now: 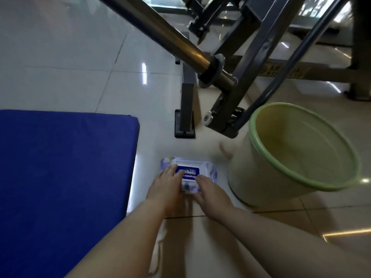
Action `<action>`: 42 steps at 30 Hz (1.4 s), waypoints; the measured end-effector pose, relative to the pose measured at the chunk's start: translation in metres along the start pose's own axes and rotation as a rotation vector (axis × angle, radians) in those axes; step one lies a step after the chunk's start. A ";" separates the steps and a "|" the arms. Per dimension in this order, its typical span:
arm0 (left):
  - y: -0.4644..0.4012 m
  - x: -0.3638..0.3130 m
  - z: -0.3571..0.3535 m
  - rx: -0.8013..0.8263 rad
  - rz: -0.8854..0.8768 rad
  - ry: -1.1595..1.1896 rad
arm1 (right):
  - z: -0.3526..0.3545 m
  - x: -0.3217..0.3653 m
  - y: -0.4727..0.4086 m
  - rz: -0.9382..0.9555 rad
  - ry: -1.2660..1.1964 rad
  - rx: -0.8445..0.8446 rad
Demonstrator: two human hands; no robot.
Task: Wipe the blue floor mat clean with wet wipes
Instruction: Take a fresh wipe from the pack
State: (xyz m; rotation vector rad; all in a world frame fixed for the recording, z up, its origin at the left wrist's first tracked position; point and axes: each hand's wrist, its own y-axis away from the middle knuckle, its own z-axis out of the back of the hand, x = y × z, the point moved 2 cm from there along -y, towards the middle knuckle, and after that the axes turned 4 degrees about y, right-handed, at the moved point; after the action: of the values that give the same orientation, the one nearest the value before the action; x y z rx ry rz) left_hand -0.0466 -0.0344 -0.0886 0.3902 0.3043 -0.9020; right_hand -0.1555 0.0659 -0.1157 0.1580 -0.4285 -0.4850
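The blue floor mat point(66, 177) lies flat on the tiled floor point(70, 77) at the left, its long edge running away from the person, its surface plain and even in colour. Just to its right sits the pack of wet wipes point(189, 171), a pale pouch with a blue label on its lid. The left hand point(166, 184) rests on the pack's left side, fingers point(178, 173) nearly straight and reaching the label. The right hand point(210, 190) touches the near right corner with loosely bent fingers; whether it pinches the lid cannot be told. Neither hand holds a wipe yet. The mat lies left of both hands, nearer the left one. A green bucket point(259, 171) stands further right, under a metal frame point(241, 81)
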 end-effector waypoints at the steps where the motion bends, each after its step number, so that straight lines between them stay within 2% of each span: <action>1: 0.000 0.000 0.000 0.005 0.001 -0.005 | 0.000 -0.001 -0.004 -0.016 0.002 0.007; 7: -0.022 0.014 -0.003 0.034 -0.016 -0.051 | -0.006 -0.003 -0.032 -0.055 -0.018 0.011; 17: -0.085 0.012 -0.044 0.187 -0.093 -0.082 | -0.022 -0.021 -0.061 -0.047 -0.047 0.027; 21: -0.078 0.016 -0.049 0.214 -0.082 -0.053 | -0.030 -0.024 -0.055 -0.022 -0.077 0.022; 28: -0.061 0.024 -0.047 0.288 -0.076 -0.134 | -0.035 -0.016 -0.047 0.048 -0.094 0.090; 37: -0.067 0.020 -0.026 0.361 -0.075 -0.115 | -0.025 -0.008 -0.057 0.015 -0.113 0.075; 39: -0.068 0.018 -0.021 0.348 -0.062 -0.121 | -0.025 -0.009 -0.054 -0.004 -0.127 0.036; 42: -0.067 0.017 -0.013 0.217 -0.026 -0.122 | -0.023 -0.009 -0.048 0.008 -0.199 -0.149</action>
State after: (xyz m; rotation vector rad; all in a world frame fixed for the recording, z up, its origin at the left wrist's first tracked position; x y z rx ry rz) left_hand -0.0921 -0.0779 -0.1210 0.5304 0.0995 -0.9834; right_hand -0.1726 0.0294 -0.1509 -0.0364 -0.5850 -0.5248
